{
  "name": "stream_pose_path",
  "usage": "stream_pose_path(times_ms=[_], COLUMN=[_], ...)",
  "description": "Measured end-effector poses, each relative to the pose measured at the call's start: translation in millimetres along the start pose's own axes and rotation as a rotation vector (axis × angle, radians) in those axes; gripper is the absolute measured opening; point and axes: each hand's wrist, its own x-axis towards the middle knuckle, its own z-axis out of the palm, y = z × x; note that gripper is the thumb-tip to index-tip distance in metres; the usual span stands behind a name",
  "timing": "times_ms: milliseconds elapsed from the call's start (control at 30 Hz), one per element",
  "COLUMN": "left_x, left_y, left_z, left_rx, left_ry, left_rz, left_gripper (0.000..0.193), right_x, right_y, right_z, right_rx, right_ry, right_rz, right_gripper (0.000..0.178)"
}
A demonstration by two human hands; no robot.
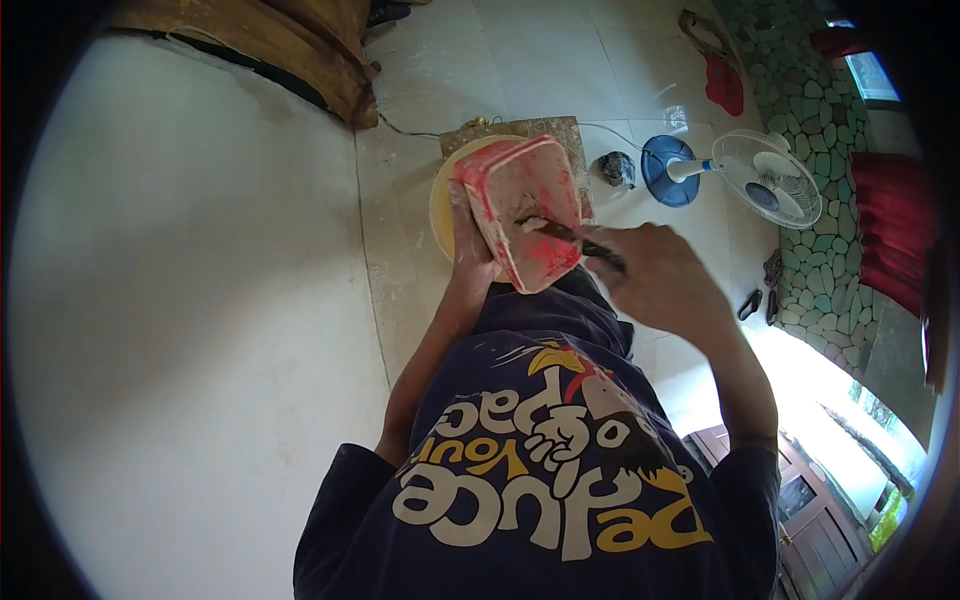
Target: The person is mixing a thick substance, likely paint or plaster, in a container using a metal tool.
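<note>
A red square-sided plastic tub, smeared with pale paste, is tilted in front of me. My left hand grips it from the left, with fingers and thumb against its outer wall. My right hand is closed round the dark handle of a putty knife, whose blade reaches inside the tub. A small pale lump of paste sits at the blade end. Paste residue coats much of the tub's inside, with red showing through in patches.
Beneath the tub are a round yellow basin and a worn board. To their right are a dark bundle and a fan with a blue base and trailing cord. A pale wall fills the left; brown cloth lies far left.
</note>
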Motion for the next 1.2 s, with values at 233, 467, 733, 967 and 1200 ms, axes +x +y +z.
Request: stream_pose_path(times_ms=[233, 467, 733, 967, 1200], left_x=[1.6, 6.8, 0.9, 3.8, 1.1], left_y=[-3.4, -4.1, -6.5, 4.0, 11.6], left_z=[-8.2, 5.1, -2.8, -7.8, 8.6], left_rx=[0.033, 0.038, 0.087, 0.091, 0.163], left_ry=[0.055, 0.132, 0.135, 0.179, 0.168], left_rz=[-0.015, 0.065, -0.014, 0.050, 0.092], left_gripper=[0.086, 0.083, 0.083, 0.084, 0.083], right_x=[-4.4, 1.3, 17.8, 8.3, 9.2], right_y=[-3.5, 5.6, 9.0, -8.0, 0.7], right_z=[9.5, 37.7, 12.8, -25.3, 39.9], right_rx=[-0.094, -0.147, -0.031, 0.059, 0.095], right_ry=[0.089, 0.156, 0.295, -0.012, 0.153], right_rz=[-0.073, -0.119, -0.174, -0.014, -0.172], right_gripper=[0.037, 0.036, 0.033, 0.029, 0.034])
